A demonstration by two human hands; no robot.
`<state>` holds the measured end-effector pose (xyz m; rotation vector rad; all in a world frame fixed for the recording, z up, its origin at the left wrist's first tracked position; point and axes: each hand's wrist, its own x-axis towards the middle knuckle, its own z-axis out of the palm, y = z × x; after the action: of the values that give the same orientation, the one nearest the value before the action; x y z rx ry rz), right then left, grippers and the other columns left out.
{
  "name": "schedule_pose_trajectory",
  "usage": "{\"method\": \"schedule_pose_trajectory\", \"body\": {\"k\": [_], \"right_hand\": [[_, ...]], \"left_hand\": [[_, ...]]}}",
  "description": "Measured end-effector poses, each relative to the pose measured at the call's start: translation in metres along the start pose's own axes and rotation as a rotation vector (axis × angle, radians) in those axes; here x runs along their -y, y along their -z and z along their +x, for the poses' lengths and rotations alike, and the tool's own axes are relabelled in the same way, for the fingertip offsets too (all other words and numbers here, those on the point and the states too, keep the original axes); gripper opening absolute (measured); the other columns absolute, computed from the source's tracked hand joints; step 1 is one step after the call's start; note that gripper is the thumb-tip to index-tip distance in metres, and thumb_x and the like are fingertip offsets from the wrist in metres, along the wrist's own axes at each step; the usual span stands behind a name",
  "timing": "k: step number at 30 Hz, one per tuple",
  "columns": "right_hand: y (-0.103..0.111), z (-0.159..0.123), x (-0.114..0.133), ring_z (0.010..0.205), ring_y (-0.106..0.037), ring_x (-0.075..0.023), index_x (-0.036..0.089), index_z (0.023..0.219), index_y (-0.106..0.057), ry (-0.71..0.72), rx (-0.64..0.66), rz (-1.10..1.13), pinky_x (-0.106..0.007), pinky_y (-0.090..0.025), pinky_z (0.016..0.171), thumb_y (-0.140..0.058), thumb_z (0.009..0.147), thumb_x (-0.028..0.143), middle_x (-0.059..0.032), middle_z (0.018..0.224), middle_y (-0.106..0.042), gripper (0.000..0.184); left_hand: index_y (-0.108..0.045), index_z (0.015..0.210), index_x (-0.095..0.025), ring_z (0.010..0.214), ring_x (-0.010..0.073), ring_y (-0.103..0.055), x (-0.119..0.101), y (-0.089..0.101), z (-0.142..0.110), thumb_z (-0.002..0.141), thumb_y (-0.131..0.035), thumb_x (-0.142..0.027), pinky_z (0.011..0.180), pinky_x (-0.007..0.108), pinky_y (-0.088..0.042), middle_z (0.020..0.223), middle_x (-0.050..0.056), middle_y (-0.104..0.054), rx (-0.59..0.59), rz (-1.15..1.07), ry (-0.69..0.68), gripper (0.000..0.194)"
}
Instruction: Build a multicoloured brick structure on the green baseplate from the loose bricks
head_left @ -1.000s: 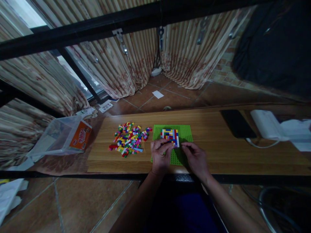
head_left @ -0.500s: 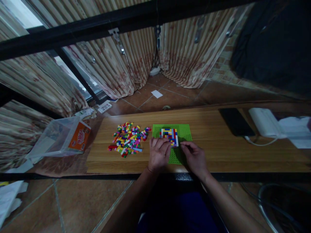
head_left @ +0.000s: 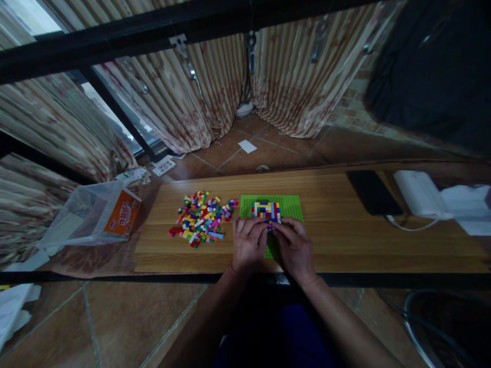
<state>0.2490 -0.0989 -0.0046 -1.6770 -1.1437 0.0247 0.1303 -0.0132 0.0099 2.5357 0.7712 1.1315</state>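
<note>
A block of multicoloured toy bricks (head_left: 266, 209) is built up on a green studded baseplate (head_left: 289, 204). My left hand (head_left: 248, 241) rests over the front left of the build, fingers curled and pressed together; what they grip, if anything, is hidden. From the other side my right hand (head_left: 296, 248) reaches in with thumb and fingers pinched. A small blue-purple toy brick (head_left: 270, 225) shows at the right fingertips, where both hands meet. The fingers cover the front of the build.
Loose toy bricks (head_left: 201, 220) lie heaped on the wooden board (head_left: 337, 240), left of the baseplate. A black phone (head_left: 374, 192), cabled to a white power bank (head_left: 420, 193), lies at the right. A clear plastic bin (head_left: 86, 214) with an orange label stands beyond the board's left end.
My right hand has moved left from the baseplate's right side to the front of the build, and its fingertips now meet those of my left hand. My left hand has barely shifted.
</note>
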Motion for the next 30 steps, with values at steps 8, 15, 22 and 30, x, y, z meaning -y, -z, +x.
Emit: {"method": "schedule_pose_trajectory", "body": {"k": [8,15,22,30], "right_hand": [[0.025,0.001,-0.011,0.101,-0.061,-0.0202,0.023,0.105,-0.069,-0.123,-0.056,0.019,-0.041,-0.051,0.091,-0.056,0.091,0.033,-0.0070,0.105,-0.064,0.022],[0.057,-0.004,-0.014,0.102,-0.062,-0.0210,0.022,0.106,-0.067,-0.156,-0.076,0.002,-0.041,-0.051,0.090,-0.049,0.094,0.035,-0.0078,0.105,-0.065,0.025],[0.060,-0.032,-0.011,0.100,-0.058,-0.0257,0.023,0.101,-0.072,-0.016,0.227,-0.261,-0.044,-0.051,0.087,-0.059,0.089,0.041,-0.0086,0.104,-0.065,0.025],[0.057,-0.019,-0.013,0.089,-0.064,-0.0223,0.023,0.094,-0.072,-0.001,0.230,-0.182,-0.039,-0.053,0.081,-0.049,0.095,0.042,-0.0071,0.093,-0.068,0.030]], "left_hand": [[-0.061,0.116,-0.019,0.109,0.0223,-0.057,0.001,0.004,-0.016,0.090,-0.054,-0.016,0.096,0.040,-0.045,0.115,0.010,-0.064,-0.012,-0.054,0.103,0.027],[-0.059,0.119,-0.018,0.108,0.0230,-0.057,-0.001,0.006,-0.020,0.090,-0.051,-0.016,0.094,0.041,-0.047,0.115,0.011,-0.063,-0.023,-0.070,0.166,0.030],[-0.057,0.121,-0.019,0.113,0.0232,-0.056,0.000,0.007,-0.020,0.090,-0.049,-0.016,0.099,0.043,-0.047,0.118,0.011,-0.061,-0.027,-0.083,0.250,0.032],[-0.054,0.124,-0.018,0.115,0.0214,-0.057,0.000,0.005,-0.021,0.089,-0.049,-0.014,0.100,0.039,-0.050,0.120,0.011,-0.058,-0.012,-0.185,0.325,0.035]]}}
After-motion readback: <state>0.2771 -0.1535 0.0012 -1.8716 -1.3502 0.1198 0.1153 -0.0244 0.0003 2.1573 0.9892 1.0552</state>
